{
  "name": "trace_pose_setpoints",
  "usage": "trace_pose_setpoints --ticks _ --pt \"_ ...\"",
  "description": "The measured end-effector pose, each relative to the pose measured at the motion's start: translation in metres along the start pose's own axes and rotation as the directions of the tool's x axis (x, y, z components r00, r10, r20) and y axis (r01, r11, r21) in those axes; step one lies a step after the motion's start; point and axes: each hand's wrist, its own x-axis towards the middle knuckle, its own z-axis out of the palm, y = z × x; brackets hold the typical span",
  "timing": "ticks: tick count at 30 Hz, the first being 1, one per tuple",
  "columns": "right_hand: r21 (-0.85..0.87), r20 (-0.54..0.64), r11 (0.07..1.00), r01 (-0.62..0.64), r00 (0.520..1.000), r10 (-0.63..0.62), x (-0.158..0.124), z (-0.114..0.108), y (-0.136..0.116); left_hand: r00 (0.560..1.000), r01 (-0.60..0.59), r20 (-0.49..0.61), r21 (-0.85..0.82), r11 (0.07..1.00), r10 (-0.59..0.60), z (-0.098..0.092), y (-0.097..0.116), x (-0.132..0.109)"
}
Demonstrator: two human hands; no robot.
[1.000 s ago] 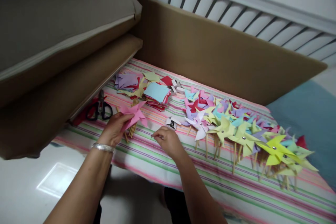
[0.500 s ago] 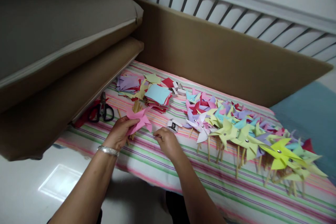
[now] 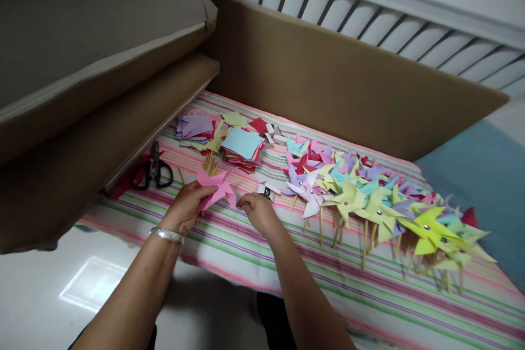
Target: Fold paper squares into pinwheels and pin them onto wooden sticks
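Observation:
My left hand [image 3: 189, 206], with a silver bangle at the wrist, pinches a pink paper pinwheel [image 3: 218, 188] whose blades are folded to the middle. Under and behind it lies a bundle of thin wooden sticks [image 3: 210, 163]. Just to the right, my right hand [image 3: 255, 209] has its thumb and fingertips pressed together near the pinwheel's right blade. Whatever is in that pinch is too small to name. Right behind these fingers stands a small open white box [image 3: 267, 191] with dark, shiny bits inside.
Finished pinwheels [image 3: 348, 197] on sticks cover the cloth at right. Stacks of coloured paper [image 3: 243, 144], purple cut papers [image 3: 194, 127] and small boxes [image 3: 274, 134] lie behind. Black-handled scissors [image 3: 152, 170] rest at left beside stacked cushions [image 3: 123, 104]. A brown board [image 3: 328, 71] borders the back.
The camera view has shifted slightly. My right hand has come a little closer to the pink pinwheel, its fingertips still pinched. My left hand keeps hold of the pinwheel.

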Motion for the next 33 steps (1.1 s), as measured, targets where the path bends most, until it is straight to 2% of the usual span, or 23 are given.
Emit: trace_pose_setpoints --ticks 7,11,18,20,22,25,29,33 --pt "0.033 -0.09 0.997 -0.067 0.994 0.069 -0.007 -0.003 0.002 1.0 0.017 -0.005 0.024 1.0 -0.017 0.001 0.004 -0.001" --pt "0.046 -0.108 0.998 -0.053 0.992 0.058 -0.011 0.001 0.004 1.0 0.016 -0.018 -0.003 1.0 -0.016 0.003 0.003 0.0" --pt "-0.085 -0.1 0.996 -0.025 0.995 0.016 -0.01 0.008 -0.006 1.0 0.0 -0.018 -0.045 0.999 -0.001 0.003 -0.005 0.005" --pt "-0.075 -0.093 0.997 -0.03 0.995 0.023 -0.009 0.006 -0.005 1.0 -0.004 -0.018 -0.069 0.998 0.003 0.002 -0.007 0.007" --pt "-0.004 -0.106 0.999 -0.035 0.994 0.035 -0.009 0.0 -0.004 1.0 -0.023 -0.001 -0.103 0.994 0.023 0.0 -0.01 0.009" --pt "0.204 -0.177 0.978 -0.034 0.982 0.071 -0.01 -0.012 -0.006 0.999 -0.04 0.02 -0.122 0.992 0.043 -0.001 -0.014 0.012" --pt "0.402 -0.295 0.912 0.086 0.955 0.04 -0.013 -0.022 -0.022 0.997 -0.067 0.025 -0.054 0.996 0.068 0.003 -0.021 0.012" --pt "0.476 -0.262 0.877 0.067 0.963 0.068 -0.014 -0.013 -0.036 0.991 -0.113 0.074 -0.027 0.993 0.115 0.011 -0.029 0.009"
